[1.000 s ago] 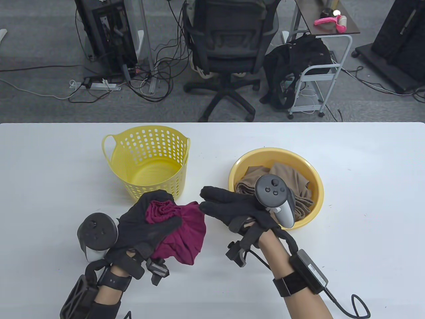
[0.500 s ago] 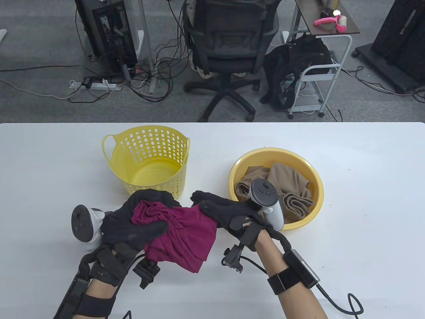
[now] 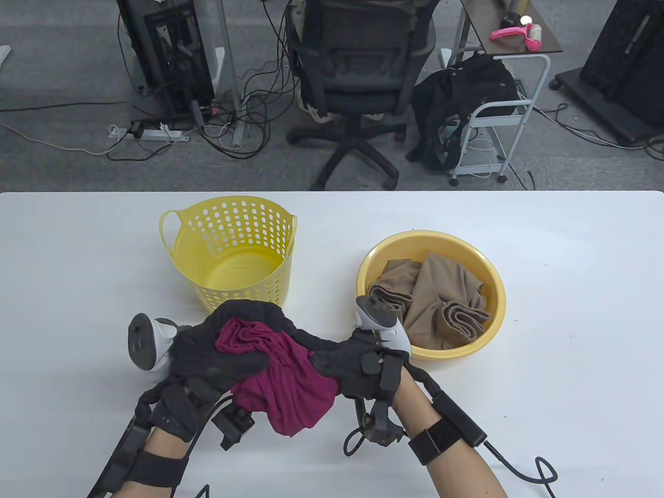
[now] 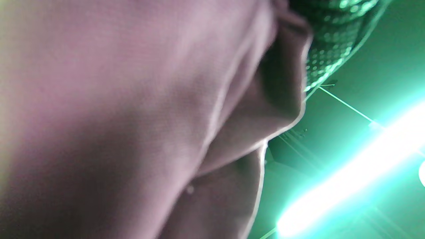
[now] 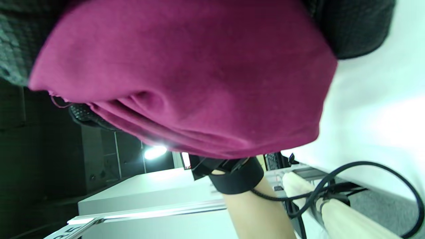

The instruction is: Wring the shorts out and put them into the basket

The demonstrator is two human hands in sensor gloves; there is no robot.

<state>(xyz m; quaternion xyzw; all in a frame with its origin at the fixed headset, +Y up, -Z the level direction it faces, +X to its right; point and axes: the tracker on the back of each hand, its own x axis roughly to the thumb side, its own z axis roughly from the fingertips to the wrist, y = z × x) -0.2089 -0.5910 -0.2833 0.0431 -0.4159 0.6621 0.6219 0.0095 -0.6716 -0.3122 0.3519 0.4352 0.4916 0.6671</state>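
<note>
The maroon shorts are bunched up above the table's front, between both hands. My left hand grips their upper left end, fingers curled over the fabric. My right hand clutches the right end, palm turned inward. The loose lower part of the cloth hangs down toward the table. The shorts fill the right wrist view, and their fabric covers most of the left wrist view. The yellow perforated basket stands empty just behind my left hand.
A yellow round basin to the right of the basket holds tan shorts. The white table stretches to both sides. Beyond its far edge stand an office chair and a white trolley.
My right hand went from flat fingers touching the cloth's edge to gripping it, rolling its palm inward. The shorts bunched tighter between both hands, and my left hand shifted slightly.
</note>
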